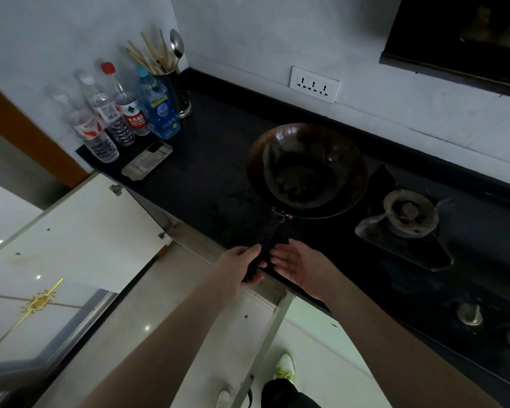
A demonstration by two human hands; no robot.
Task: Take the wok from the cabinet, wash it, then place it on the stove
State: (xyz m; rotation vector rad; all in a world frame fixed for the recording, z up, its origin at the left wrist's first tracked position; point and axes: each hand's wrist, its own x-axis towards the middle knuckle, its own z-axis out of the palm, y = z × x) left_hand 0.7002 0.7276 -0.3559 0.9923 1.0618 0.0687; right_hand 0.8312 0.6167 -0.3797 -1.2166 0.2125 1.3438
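Note:
A dark, worn wok point(306, 169) sits above the black countertop point(212, 160), just left of the gas burner point(407, 216). Its long black handle points toward me. My left hand point(242, 263) grips the end of that handle. My right hand point(298, 266) hovers beside the handle with fingers straight and palm turned inward, holding nothing. The white cabinet door point(80, 237) below the counter stands open to the left.
Several water bottles point(124, 113) and a utensil holder with chopsticks point(171, 75) stand at the counter's far left, with a phone on a small tray point(147, 160) in front. Stove knobs point(470, 313) lie at right. A wall socket point(314, 83) is behind.

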